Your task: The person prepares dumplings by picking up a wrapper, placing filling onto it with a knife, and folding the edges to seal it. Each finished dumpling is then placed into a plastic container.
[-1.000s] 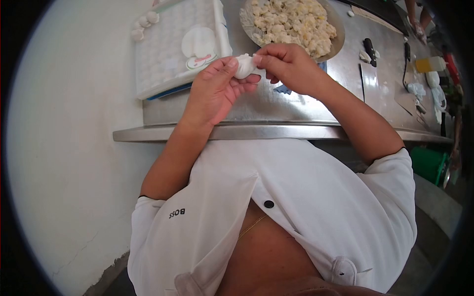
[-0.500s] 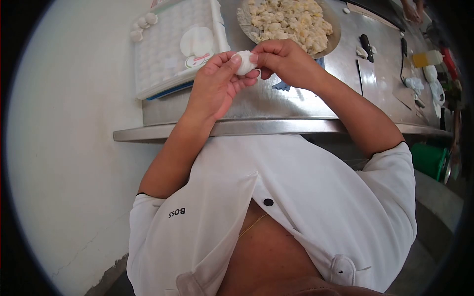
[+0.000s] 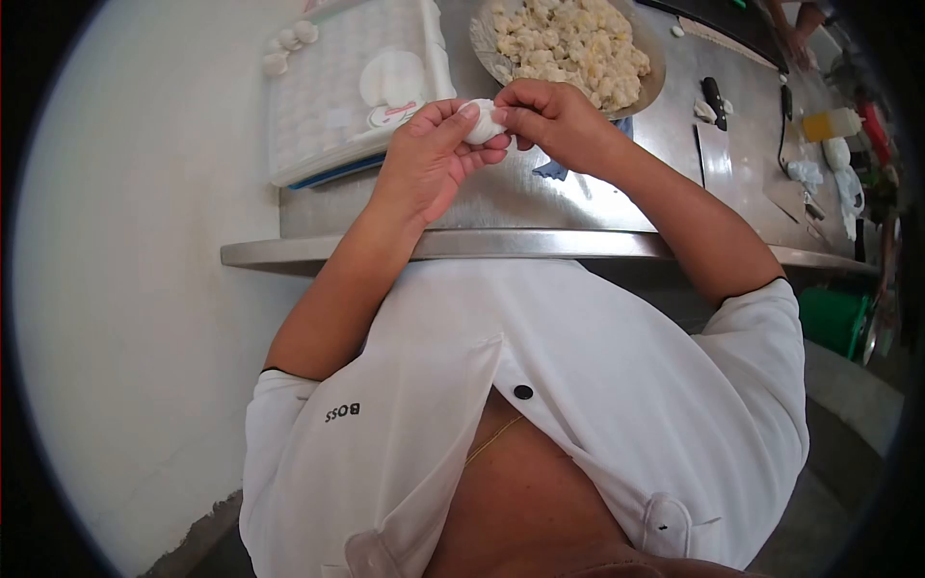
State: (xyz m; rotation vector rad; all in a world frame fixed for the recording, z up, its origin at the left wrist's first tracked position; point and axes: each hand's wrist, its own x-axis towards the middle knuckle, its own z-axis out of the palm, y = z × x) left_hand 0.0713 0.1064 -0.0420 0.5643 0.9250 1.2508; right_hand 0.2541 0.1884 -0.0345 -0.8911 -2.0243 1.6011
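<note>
Head view: left hand and right hand pinch a white piece, seemingly dough, clear of the table edge.

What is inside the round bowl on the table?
The bowl holds a pale, lumpy mixture. Only its top shows; the bowl's bottom is covered, so what lies there cannot be told.

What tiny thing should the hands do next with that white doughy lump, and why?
Probably one gentle pinch by the right hand, because its thumb and finger are at the edge of the white doughy lump, while the left hand holds it.
</note>
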